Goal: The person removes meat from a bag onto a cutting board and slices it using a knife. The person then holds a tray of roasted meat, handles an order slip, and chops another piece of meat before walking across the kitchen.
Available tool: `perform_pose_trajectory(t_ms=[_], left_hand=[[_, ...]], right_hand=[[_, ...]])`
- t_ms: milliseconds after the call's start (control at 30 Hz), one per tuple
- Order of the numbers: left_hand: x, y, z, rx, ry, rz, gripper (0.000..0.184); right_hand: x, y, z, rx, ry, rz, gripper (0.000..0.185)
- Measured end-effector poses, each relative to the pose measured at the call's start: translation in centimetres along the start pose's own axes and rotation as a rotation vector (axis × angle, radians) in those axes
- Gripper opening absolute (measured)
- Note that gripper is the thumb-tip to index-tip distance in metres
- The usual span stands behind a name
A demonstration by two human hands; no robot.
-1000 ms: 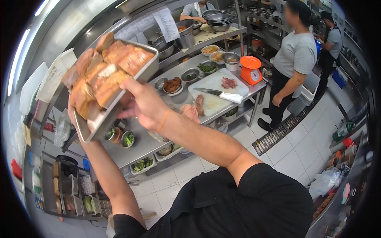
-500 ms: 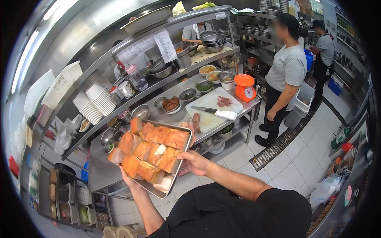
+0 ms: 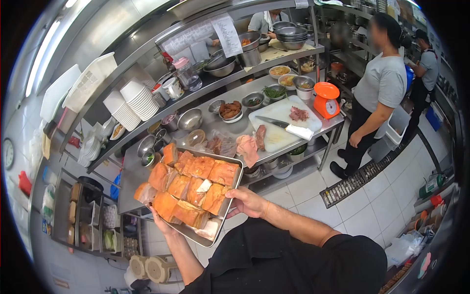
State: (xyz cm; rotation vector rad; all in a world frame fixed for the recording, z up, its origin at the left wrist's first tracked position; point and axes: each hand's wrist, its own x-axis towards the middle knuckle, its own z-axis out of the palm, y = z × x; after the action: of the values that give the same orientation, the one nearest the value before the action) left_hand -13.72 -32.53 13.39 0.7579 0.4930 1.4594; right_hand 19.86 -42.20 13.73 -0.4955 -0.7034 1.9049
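A metal tray [image 3: 238, 172] filled with several orange-brown blocks of meat [image 3: 188, 183] is held at chest height, near the steel counter's front edge. My left hand [image 3: 164, 225] grips its near left side, fingers partly under the rim. On the right side my right hand [image 3: 245, 202] holds the rim, thumb on top. Behind the tray, raw meat [image 3: 248, 149] and a plastic bag [image 3: 223, 144] lie on the counter. A knife [image 3: 274, 122] with a white handle rests on a white cutting board [image 3: 264, 139], beside chopped meat [image 3: 298, 114].
An orange scale [image 3: 326, 100] stands at the counter's right end. Bowls [image 3: 190, 119] line the counter's back under a shelf [image 3: 200, 83] with stacked white containers [image 3: 139, 100]. A person [image 3: 379, 83] stands at right near a floor drain [image 3: 352, 188]; others are farther back.
From high at the left, the tray has come down in front of my chest, still in both hands. During the last half second it has stayed nearly level while the view shifted.
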Motion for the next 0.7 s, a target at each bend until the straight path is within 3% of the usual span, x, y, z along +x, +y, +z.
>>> perform_pose_trajectory(t_ms=[700], left_hand=[[-5.6,3.7,-1.2,0.15,0.24,0.135,0.064]], right_hand=[[3.4,1.9,0.0,0.019,-0.183,0.155,0.061]])
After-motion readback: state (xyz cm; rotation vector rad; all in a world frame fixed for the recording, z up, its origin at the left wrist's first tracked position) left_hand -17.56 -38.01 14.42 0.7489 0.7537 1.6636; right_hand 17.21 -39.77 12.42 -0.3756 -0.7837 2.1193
